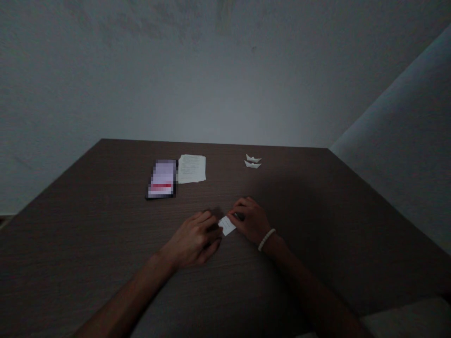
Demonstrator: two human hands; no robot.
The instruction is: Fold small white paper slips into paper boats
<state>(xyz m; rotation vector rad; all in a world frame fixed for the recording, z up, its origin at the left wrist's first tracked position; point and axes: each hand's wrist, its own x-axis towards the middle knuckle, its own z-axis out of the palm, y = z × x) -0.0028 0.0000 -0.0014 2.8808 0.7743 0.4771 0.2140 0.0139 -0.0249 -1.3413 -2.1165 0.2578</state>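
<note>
A small folded piece of white paper point(227, 226) with faint print lies on the dark table between my hands. My left hand point(199, 234) rests on the table at the paper's left edge, its fingers curled and touching that edge. From the right, my right hand point(252, 219), with a beaded bracelet on the wrist, pinches the paper's upper right corner between thumb and fingers. Farther back stand two small folded paper boats point(252, 162), one behind the other.
A stack of printed paper sheets point(192, 168) lies back left of my hands. Beside it is a tablet or phone point(162, 179) with a blurred, lit screen. The brown wooden table point(105, 225) ends at a grey wall point(225, 84).
</note>
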